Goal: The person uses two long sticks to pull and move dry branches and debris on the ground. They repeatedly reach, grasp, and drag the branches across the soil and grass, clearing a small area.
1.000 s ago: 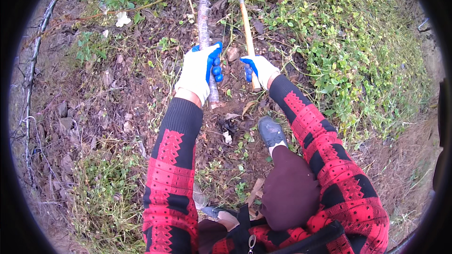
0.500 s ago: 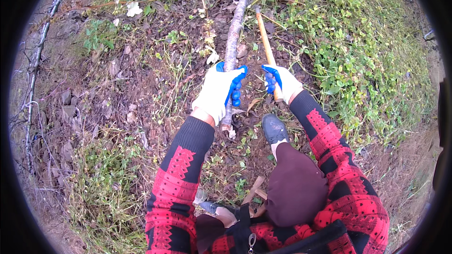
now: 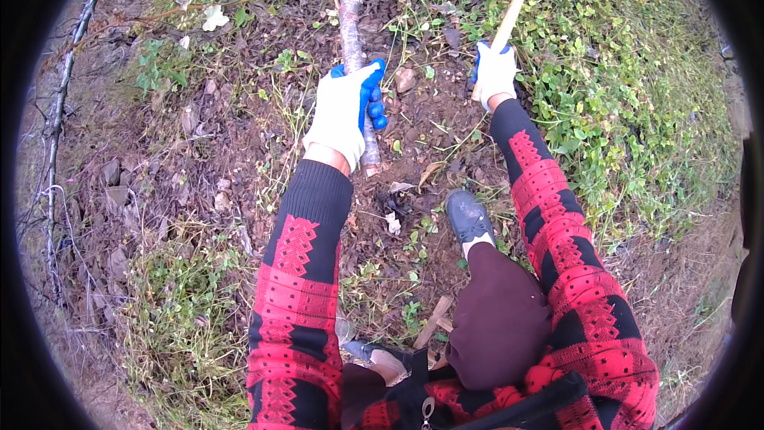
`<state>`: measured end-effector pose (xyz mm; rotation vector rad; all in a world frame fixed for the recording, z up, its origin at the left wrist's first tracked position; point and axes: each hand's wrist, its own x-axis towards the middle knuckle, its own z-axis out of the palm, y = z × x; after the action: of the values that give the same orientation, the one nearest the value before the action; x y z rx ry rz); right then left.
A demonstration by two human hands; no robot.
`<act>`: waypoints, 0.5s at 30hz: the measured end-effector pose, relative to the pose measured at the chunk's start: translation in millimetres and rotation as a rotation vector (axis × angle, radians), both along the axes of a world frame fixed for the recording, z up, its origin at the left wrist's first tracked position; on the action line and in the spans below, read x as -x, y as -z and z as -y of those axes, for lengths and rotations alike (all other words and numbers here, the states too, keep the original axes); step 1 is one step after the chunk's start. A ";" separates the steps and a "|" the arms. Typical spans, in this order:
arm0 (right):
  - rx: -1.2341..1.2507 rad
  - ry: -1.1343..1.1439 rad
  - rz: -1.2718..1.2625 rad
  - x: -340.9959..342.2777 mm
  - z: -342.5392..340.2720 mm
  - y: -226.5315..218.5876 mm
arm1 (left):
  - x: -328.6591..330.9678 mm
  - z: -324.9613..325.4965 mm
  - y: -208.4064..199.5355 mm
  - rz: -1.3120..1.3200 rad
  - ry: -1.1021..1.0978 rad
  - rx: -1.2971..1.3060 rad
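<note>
In the upper centre of the frame, a bark-covered branch (image 3: pixel 351 20) is looking stiff and fairly heavy, likely best held around its lower shaft, where the gloved left hand (image 3: pixel 341 107) is gripping it. It is showing mottled grey bark and a pale lower end. Toward upper right, the gloved right hand (image 3: pixel 495 73) is clasping a smooth, probably lighter wooden handle (image 3: pixel 514 6).

Wears white-and-blue gloves (image 3: pixel 338 115), a dotty red-and-black jumper (image 3: pixel 298 295), brown trousers (image 3: pixel 501 314) and a grey shoe (image 3: pixel 468 216) just past three o'clock.
</note>
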<state>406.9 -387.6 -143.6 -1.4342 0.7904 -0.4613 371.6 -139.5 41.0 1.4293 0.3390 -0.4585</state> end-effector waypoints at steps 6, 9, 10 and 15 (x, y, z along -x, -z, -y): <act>-0.183 0.265 0.170 -21.9 42.7 -61.5 | 2.5 -3.9 11.5 0.008 -0.026 -0.012; -0.150 -0.049 0.036 3.4 -51.6 -25.3 | 1.0 -2.6 14.5 -0.012 -0.010 0.011; 0.071 -0.291 -0.387 18.6 -87.3 -7.1 | 0.4 -0.3 16.0 0.008 -0.005 -0.007; -0.177 -0.546 -0.286 50.0 -122.2 40.4 | 15.5 -4.7 16.5 -0.019 0.000 -0.028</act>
<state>356.8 -265.3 -184.1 -1.4918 0.6084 0.2312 356.1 -134.8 24.5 1.4525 0.3621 -0.4688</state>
